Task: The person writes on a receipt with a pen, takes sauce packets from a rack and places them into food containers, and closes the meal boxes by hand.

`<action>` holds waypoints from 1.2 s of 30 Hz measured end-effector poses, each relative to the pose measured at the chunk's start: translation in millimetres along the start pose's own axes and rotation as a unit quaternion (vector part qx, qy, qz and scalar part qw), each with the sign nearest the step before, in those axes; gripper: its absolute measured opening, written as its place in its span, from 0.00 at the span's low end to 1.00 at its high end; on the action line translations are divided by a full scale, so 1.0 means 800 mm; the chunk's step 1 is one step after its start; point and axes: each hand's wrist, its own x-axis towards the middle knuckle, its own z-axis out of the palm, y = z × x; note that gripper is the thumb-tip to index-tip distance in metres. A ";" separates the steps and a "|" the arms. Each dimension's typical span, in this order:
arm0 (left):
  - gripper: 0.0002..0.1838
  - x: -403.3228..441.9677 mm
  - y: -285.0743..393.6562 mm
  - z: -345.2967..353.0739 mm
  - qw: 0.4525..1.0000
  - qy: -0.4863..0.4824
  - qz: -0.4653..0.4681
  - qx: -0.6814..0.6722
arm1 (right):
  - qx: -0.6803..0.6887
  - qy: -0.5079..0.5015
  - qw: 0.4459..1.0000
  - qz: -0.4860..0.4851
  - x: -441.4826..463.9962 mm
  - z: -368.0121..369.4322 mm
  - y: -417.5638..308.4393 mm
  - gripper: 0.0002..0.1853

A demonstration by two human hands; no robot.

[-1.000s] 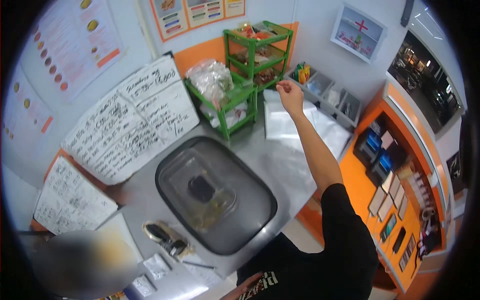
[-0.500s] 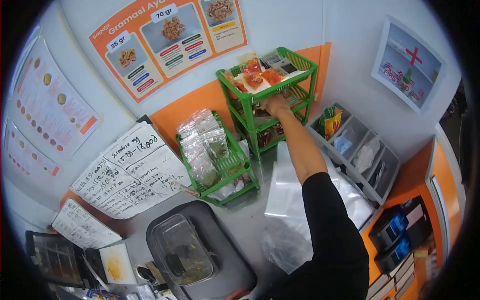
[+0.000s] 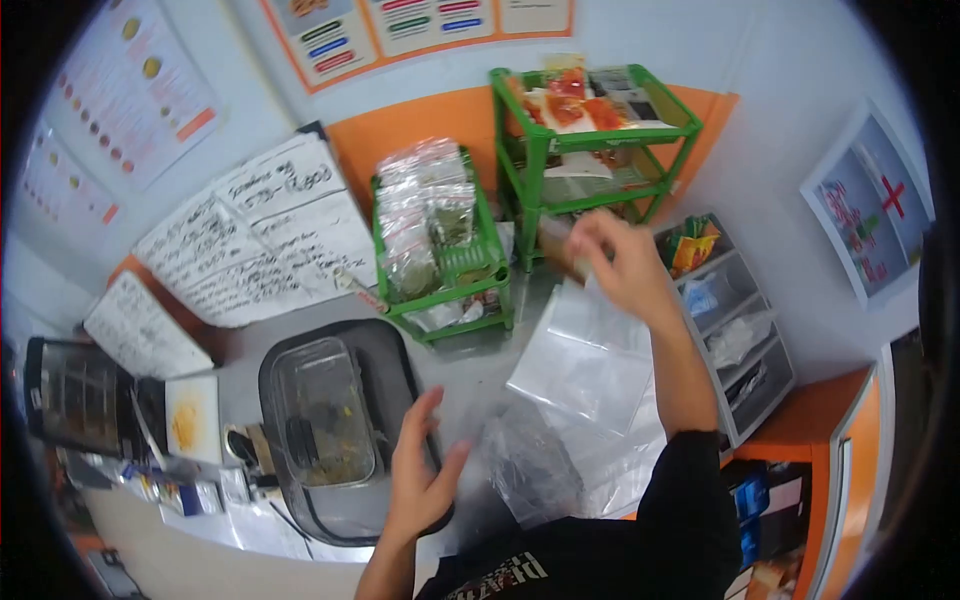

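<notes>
My right hand [image 3: 618, 262] is pinched round a small brownish clear packet [image 3: 558, 245], blurred by motion, in front of the green tiered rack [image 3: 535, 195]. Its top tier bears red-orange packets [image 3: 580, 108] and dark ones. Over the right side of the dark tray, my left hand [image 3: 422, 475] is raised with fingers apart, holding nothing. Below that hand, a clear lidded container [image 3: 325, 410] sits on the dark tray [image 3: 400, 370]. Clear plastic sheets or bags [image 3: 585, 365] lie beneath my right forearm, beside a crumpled clear bag [image 3: 530, 465].
A second green basket [image 3: 485, 230] holds several zip bags of dried green-brown bits. To the right stands a grey divided organizer [image 3: 740, 390] with packets. Handwritten sheets [image 3: 260, 230] lean on the wall at left, above a stained white cutting board [image 3: 205, 430].
My right hand has come out of the rack, back toward me, with a small packet. My left hand has risen into view, open. The view has shifted downward.
</notes>
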 end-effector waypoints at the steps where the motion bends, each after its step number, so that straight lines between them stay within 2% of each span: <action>1: 0.32 0.013 0.007 0.019 0.999 0.036 0.015 -0.015 | 0.017 -0.059 0.998 -0.004 -0.011 0.005 -0.031 0.07; 3: 0.28 0.031 0.007 0.046 0.993 0.101 0.048 -0.042 | 0.067 -0.180 0.981 0.007 -0.035 0.034 -0.070 0.07; 4: 0.25 0.032 -0.003 0.046 0.989 0.079 0.022 -0.121 | 0.099 -0.241 0.965 0.021 -0.042 0.050 -0.080 0.07; 6: 0.18 0.029 -0.024 0.043 0.961 0.033 -0.028 -0.273 | 0.164 -0.318 0.933 -0.042 -0.042 0.078 -0.095 0.08; 7: 0.11 0.021 -0.029 0.042 0.965 0.097 -0.034 -0.243 | 0.169 -0.369 0.913 -0.045 -0.032 0.088 -0.095 0.08; 9: 0.11 0.005 -0.036 0.028 0.962 0.131 -0.040 -0.234 | 0.143 -0.289 0.944 -0.069 0.001 0.115 -0.066 0.09; 10: 0.11 -0.005 -0.040 0.020 0.961 0.148 -0.045 -0.230 | 0.099 -0.173 0.979 -0.044 0.029 0.133 -0.049 0.04; 11: 0.11 -0.014 -0.045 0.014 0.955 0.170 -0.043 -0.239 | -0.019 -0.060 0.996 -0.062 0.061 0.154 -0.014 0.07; 12: 0.11 -0.025 -0.051 0.008 0.955 0.180 -0.044 -0.231 | -0.135 -0.015 0.990 -0.030 0.091 0.165 0.012 0.10; 13: 0.11 -0.036 -0.058 0.002 0.955 0.189 -0.043 -0.224 | -0.192 0.019 0.981 0.001 0.112 0.175 0.029 0.15; 16: 0.11 -0.066 -0.076 -0.020 0.955 0.213 -0.046 -0.204 | -0.270 -0.039 0.958 0.090 0.147 0.204 0.054 0.15; 19: 0.10 -0.101 -0.090 -0.034 0.948 0.246 -0.069 -0.191 | -0.148 -0.101 0.970 0.166 0.158 0.215 0.069 0.13; 22: 0.10 -0.122 -0.090 -0.041 0.938 0.277 -0.076 -0.196 | -0.138 -0.060 0.980 0.129 0.155 0.214 0.082 0.10; 23: 0.10 -0.129 -0.088 -0.046 0.935 0.284 -0.074 -0.197 | -0.044 -0.044 0.997 0.054 0.154 0.201 0.081 0.08; 26: 0.10 -0.152 -0.090 -0.062 0.934 0.292 -0.053 -0.199 | -0.109 0.012 0.993 0.042 0.152 0.173 0.047 0.09; 27: 0.11 -0.163 -0.090 -0.064 0.932 0.300 -0.063 -0.193 | -0.094 -0.015 0.995 0.005 0.153 0.173 0.060 0.11; 31: 0.11 -0.188 -0.097 -0.082 0.928 0.313 -0.055 -0.195 | -0.124 -0.013 0.992 -0.028 0.159 0.166 0.063 0.13; 34: 0.11 -0.205 -0.090 -0.099 0.924 0.331 -0.039 -0.189 | -0.112 -0.031 0.993 0.006 0.156 0.159 0.036 0.13; 35: 0.11 -0.214 -0.085 -0.105 0.920 0.339 -0.029 -0.194 | -0.123 0.007 0.992 0.001 0.155 0.158 0.030 0.13; 36: 0.12 -0.225 -0.085 -0.109 0.917 0.346 -0.021 -0.199 | -0.054 0.020 0.998 0.016 0.155 0.156 0.025 0.14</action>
